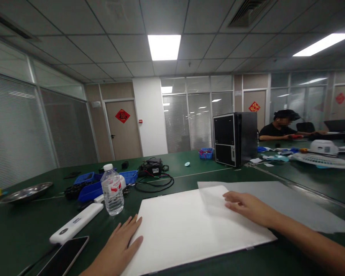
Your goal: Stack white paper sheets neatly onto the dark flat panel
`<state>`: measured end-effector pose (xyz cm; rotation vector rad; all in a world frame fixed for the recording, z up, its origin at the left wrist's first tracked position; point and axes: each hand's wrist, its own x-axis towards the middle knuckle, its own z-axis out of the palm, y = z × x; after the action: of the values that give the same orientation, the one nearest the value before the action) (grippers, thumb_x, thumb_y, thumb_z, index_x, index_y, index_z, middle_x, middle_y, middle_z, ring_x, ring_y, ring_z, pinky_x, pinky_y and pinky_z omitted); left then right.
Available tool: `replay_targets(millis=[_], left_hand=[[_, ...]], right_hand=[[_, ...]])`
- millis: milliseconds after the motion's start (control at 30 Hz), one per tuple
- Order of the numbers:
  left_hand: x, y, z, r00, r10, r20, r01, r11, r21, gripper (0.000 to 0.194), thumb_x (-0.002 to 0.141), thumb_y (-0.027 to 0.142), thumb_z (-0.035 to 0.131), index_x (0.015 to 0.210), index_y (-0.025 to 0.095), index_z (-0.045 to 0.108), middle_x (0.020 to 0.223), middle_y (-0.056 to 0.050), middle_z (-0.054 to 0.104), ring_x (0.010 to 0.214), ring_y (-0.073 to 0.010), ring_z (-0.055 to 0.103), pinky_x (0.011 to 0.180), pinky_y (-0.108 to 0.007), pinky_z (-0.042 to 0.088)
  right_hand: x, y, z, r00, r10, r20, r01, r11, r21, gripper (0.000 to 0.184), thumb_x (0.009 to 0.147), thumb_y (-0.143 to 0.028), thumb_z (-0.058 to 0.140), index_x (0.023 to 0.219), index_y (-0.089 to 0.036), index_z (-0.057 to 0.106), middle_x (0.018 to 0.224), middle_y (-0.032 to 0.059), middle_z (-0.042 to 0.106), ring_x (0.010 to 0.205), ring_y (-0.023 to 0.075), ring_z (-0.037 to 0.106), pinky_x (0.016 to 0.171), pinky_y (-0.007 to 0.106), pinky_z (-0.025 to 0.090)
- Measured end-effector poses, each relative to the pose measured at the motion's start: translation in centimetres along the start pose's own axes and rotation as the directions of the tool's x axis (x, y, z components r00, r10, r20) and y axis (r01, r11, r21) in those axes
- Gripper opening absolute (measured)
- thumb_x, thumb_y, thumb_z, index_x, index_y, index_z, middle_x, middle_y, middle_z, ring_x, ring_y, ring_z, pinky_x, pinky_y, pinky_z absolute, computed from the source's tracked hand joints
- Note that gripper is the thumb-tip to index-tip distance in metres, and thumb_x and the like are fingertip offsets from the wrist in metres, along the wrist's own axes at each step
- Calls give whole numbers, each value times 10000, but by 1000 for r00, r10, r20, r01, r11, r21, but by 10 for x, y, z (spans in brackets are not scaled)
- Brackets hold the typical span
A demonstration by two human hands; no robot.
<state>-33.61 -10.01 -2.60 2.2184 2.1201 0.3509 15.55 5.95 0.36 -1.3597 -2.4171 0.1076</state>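
There's the left hand, fingers spread, resting at the near left edge of the white board on the green table. And the right hand, fingers loosely curled, is over the board's right side, by the translucent sheet; whether it grips anything, I can't tell. Hands well apart, bottle beyond the left!

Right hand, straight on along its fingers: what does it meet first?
Right hand: beyond the white sheet under its fingers, probably the looped black cable; depth and hand height are unclear.
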Motion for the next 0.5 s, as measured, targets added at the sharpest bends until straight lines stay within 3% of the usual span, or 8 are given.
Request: replay_targets(millis=[67,167,233,333,433,500], left_hand=[[1,0,1,1000,6,-8,-6,1000,-7,627,996,540,390,1546,239,383,1615,-44,322,1508,-310,279,1231,-577,210],[1,0,2,1000,3,-13,-3,1000,-10,624,995,547,391,1542,245,392,1609,-38,334,1504,-316,288,1230,-582,211],[1,0,2,1000,-3,-1,3,1000,4,627,1000,541,379,1549,238,375,1614,-36,323,1508,-309,276,1234,-575,205],[0,-1,2,1000,-3,1,3,1000,21,625,1009,529,359,1554,224,360,1620,-42,311,1510,-301,274,1234,-570,208],[0,0,2,1000,4,-19,-3,1000,15,610,1011,530,360,1544,235,384,1610,-42,335,1501,-306,296,1228,-576,222],[0,1,2,1000,3,-23,-3,1000,9,619,1012,543,351,1546,232,382,1609,-41,341,1502,-303,294,1229,-573,222]], right_hand=[[1,-5,-1,1000,-1,-16,1,1000,-8,560,991,-622,362,1334,-265,623,1358,68,643,1176,273,632,991,382,498],[1,9,-3,978,169,-121,-187,970,-156,564,960,-568,424,1268,-166,672,1258,174,681,1134,378,636,977,525,473],[-1,23,-3,964,229,-132,-252,949,-189,533,944,-511,438,1130,-105,730,1104,238,714,1032,434,660,893,584,481],[-2,30,-2,970,222,-98,-237,954,-185,521,941,-540,432,967,-148,774,962,198,741,920,394,688,817,531,508],[1,18,1,987,142,-80,-152,977,-146,528,960,-592,406,1062,-224,770,1082,116,747,995,306,681,886,437,509],[4,8,3,991,95,-96,-108,985,-137,537,966,-593,405,1167,-225,740,1216,104,709,1123,296,632,993,433,464]])
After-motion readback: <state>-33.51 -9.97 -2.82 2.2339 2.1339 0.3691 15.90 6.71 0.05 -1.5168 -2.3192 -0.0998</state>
